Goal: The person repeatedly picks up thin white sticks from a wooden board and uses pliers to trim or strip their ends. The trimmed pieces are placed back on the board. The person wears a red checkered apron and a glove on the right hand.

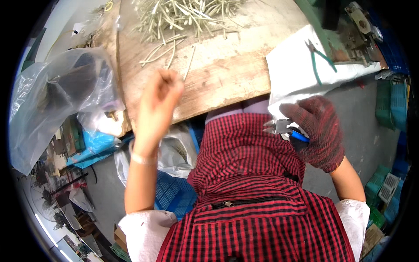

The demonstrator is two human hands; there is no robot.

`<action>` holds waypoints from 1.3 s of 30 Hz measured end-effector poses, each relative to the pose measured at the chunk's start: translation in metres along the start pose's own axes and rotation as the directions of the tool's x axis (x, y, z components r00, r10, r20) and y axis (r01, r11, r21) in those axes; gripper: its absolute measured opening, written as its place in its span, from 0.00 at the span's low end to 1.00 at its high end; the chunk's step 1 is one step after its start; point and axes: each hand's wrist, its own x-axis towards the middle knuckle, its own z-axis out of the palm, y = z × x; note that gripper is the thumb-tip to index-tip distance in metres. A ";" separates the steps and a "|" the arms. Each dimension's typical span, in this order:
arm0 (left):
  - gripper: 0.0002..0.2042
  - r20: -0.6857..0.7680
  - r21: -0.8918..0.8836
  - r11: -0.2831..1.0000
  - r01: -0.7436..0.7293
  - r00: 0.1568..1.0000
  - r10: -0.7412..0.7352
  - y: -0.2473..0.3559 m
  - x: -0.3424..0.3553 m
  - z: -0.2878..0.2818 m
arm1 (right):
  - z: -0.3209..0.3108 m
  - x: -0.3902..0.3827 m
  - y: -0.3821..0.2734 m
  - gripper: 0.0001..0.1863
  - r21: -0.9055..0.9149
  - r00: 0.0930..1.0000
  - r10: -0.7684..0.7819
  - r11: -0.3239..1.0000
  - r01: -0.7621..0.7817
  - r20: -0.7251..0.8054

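Note:
My right hand (321,133), in a dark red and grey knitted glove, is closed round pliers (298,135) with blue and black handles. Their metal jaws point left over my checked apron, beside the table's front edge. Above the wooden table (209,83), my bare left hand (162,89) is blurred, its fingers curled in toward the thumb. Whatever may be in those fingers cannot be made out. Just beyond its fingertips lie a few loose pale, thin tube-like pieces (158,53). A large heap of the same pieces (183,15) covers the far side of the table.
Green-handled pliers (315,65) lie on a white sheet (288,65) at the right. A clear plastic bag (65,91) bulges at the table's left. Below the edge are a white sack (174,153) and a blue basket (172,192). Crates (386,105) stand far right.

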 end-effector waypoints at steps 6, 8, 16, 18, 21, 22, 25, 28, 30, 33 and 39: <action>0.11 0.002 0.756 0.638 -0.145 0.976 0.220 -0.053 0.104 0.020 | 0.015 0.005 -0.021 0.26 0.182 0.998 0.046 0.982 -0.051 0.030; 0.10 0.054 0.744 0.624 -0.240 0.952 0.302 -0.036 0.094 0.026 | 0.016 -0.004 -0.020 0.25 0.153 0.990 0.115 0.980 -0.126 0.079; 0.08 0.049 -0.278 0.952 0.131 0.991 -0.122 0.031 -0.053 0.032 | 0.023 -0.020 -0.028 0.30 0.348 0.909 0.371 0.840 -0.417 0.191; 0.08 0.178 -0.570 0.781 0.256 0.966 -0.186 0.029 -0.077 0.041 | 0.019 -0.002 -0.038 0.31 0.388 0.933 0.318 0.849 -0.358 0.166; 0.11 0.269 -0.624 0.722 0.299 0.950 -0.160 0.037 -0.085 0.042 | 0.010 0.020 -0.045 0.33 0.356 0.972 0.210 0.905 -0.234 0.106; 0.12 0.318 -0.647 0.690 0.324 0.937 -0.141 0.037 -0.086 0.038 | 0.008 0.022 -0.046 0.32 0.321 0.972 0.202 0.919 -0.230 0.118; 0.14 0.266 -0.656 0.699 0.284 0.954 -0.138 0.047 -0.088 0.041 | 0.002 0.027 -0.049 0.30 0.230 0.974 0.185 0.950 -0.212 0.134; 0.14 0.327 -0.627 0.696 0.351 0.929 -0.175 0.049 -0.085 0.033 | -0.001 0.029 -0.052 0.29 0.145 0.981 0.155 0.974 -0.171 0.117; 0.14 0.376 -0.595 0.696 0.402 0.905 -0.201 0.049 -0.083 0.031 | -0.009 0.034 -0.057 0.28 0.055 0.985 0.124 0.990 -0.131 0.117; 0.13 0.453 -0.564 0.657 0.500 0.853 -0.260 0.057 -0.076 0.024 | -0.017 0.034 -0.050 0.27 -0.043 0.986 0.032 0.999 -0.025 0.166; 0.10 0.698 -0.417 0.625 0.660 0.673 -0.246 0.051 -0.069 0.014 | -0.020 0.026 -0.011 0.21 -0.143 0.914 -0.312 0.924 0.356 0.260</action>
